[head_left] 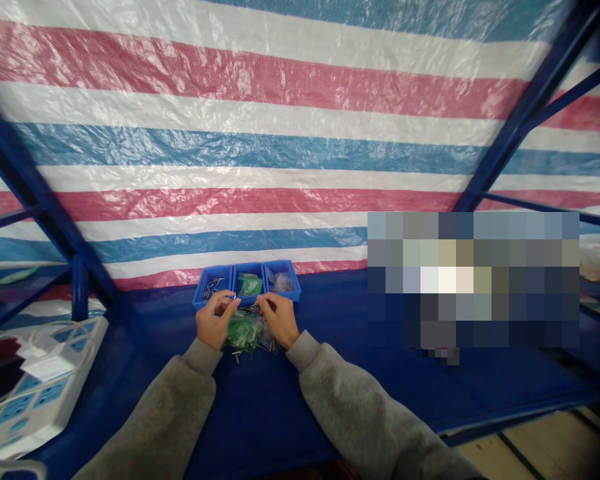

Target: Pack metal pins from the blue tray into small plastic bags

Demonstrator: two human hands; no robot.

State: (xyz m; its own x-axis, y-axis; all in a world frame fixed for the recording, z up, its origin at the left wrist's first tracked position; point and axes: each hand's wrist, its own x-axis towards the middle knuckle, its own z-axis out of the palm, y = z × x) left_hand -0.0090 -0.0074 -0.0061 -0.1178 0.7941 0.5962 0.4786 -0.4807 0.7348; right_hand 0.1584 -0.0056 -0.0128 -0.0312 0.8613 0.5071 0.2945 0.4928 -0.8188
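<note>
A blue plastic tray (247, 283) with three compartments stands at the far side of the blue table top. Its left compartment holds small metal pins, its middle one green pieces, and its right one something in clear plastic. Just in front of the tray lies a heap of green and metal small parts (247, 331) in clear plastic. My left hand (217, 320) and my right hand (279, 320) hover over the heap, fingertips curled near the tray's front edge. Small metal bits show by the fingers, but what they grip is too small to tell.
A white power strip (30, 393) with blue panels and tangled white cables lies at the left of the table. Blue metal shelf posts (530, 100) and a striped tarp (230, 160) rise behind. A pixelated patch covers the area to the right.
</note>
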